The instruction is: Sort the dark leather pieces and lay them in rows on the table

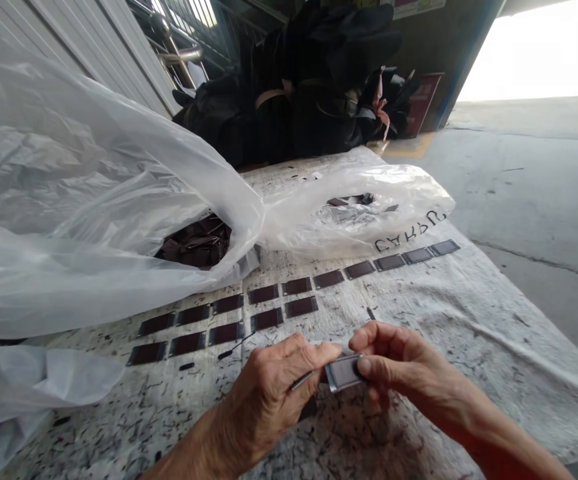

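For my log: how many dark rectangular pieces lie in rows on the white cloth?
15 dark rectangular pieces: ten in the far row, five in the nearer row on the white cloth; a plastic bag may hide more.

A white panelled wall [93, 47] rises on the left beside a stainless steel railing [176, 57]. Black bundled sacks [289, 100] are heaped beyond the worktop [293, 175], near a dark red box [423, 100] and a blue-edged pillar [461, 60]. Cracked grey concrete floor [529, 193] stretches toward bright daylight [533, 50] on the right.
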Demonstrator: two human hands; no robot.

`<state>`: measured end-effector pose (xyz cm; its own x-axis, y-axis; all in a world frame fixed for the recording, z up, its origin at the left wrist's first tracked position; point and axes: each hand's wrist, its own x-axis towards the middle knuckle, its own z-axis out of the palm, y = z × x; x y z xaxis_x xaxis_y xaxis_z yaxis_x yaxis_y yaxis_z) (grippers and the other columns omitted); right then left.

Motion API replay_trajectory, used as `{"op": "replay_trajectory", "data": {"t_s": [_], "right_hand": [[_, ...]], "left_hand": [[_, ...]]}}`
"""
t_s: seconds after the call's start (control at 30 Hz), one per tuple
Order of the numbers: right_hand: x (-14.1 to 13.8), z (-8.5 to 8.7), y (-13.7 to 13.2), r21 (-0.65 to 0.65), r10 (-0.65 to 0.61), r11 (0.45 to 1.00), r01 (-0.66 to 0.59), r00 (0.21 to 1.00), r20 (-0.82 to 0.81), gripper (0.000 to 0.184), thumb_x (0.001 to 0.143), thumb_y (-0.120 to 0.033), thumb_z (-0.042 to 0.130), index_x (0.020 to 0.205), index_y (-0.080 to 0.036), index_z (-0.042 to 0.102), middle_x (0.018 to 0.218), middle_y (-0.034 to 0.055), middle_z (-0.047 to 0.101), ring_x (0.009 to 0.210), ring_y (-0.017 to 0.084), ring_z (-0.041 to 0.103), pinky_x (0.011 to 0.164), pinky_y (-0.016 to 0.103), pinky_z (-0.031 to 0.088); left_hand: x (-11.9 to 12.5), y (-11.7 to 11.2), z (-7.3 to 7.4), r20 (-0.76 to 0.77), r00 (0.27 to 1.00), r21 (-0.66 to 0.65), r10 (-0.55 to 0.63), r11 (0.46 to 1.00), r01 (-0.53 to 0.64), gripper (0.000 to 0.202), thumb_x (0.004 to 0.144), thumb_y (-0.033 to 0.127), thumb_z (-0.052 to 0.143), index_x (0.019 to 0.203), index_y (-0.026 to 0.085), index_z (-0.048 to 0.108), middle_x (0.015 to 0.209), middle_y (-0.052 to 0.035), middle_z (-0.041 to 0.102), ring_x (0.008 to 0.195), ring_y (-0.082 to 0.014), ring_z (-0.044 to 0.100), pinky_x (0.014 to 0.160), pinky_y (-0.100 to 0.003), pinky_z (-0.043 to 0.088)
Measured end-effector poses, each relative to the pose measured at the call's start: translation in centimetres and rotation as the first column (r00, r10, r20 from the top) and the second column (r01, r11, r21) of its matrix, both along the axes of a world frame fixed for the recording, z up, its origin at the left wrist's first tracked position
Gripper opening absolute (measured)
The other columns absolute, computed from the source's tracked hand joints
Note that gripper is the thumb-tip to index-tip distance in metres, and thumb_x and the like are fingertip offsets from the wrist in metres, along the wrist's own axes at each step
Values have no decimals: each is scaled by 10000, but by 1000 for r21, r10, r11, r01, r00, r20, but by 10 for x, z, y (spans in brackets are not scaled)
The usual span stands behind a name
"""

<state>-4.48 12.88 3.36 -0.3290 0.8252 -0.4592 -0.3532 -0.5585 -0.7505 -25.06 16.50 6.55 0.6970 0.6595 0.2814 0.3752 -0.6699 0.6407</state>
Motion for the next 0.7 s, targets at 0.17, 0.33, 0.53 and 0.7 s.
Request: {"op": "replay_trajectory", "data": {"t_s": [0.17, 0.33, 0.53, 0.7], "right_hand": [[10, -3, 9, 87, -55, 995, 43, 989, 139, 339, 660, -416, 775, 820, -173, 602, 558, -43, 609, 432, 53, 522, 430, 156, 425], [24, 0, 33, 191, -106, 981, 39, 929, 355, 226, 746, -358, 700, 859, -182, 615, 545, -40, 608, 485, 72, 535, 476, 177, 423], [29, 6, 60, 248, -94, 968, -36, 866, 490, 160, 758, -304, 652, 848, -174, 626, 573, -32, 612, 515, 84, 540, 512, 203, 438], [27, 5, 65, 232, -76, 971, -59, 843, 532, 168, 764, -318, 624, 862, -181, 618, 585, -28, 609, 522, 98, 546, 506, 219, 442]], "left_hand": [[-1, 8, 5, -95, 993, 18, 71, 997, -70, 232, 872, 109, 504, 1065, 159, 624, 846, -35, 696, 747, -124, 654, 700, -215, 528], [-4, 8, 13, -263, 961, 93, 88, 993, -66, 296, 827, 58, 465, 1055, 158, 626, 956, -48, 732, 830, -167, 693, 769, -272, 567], [-1, 17, 11, -381, 915, 33, 130, 991, -127, 346, 819, 93, 464, 1111, 172, 632, 1040, -31, 726, 912, -178, 689, 848, -288, 555], [-3, 19, 13, -423, 904, -39, 65, 995, -90, 355, 824, 104, 475, 1135, 191, 623, 1034, -27, 727, 889, -172, 691, 830, -260, 549]]}}
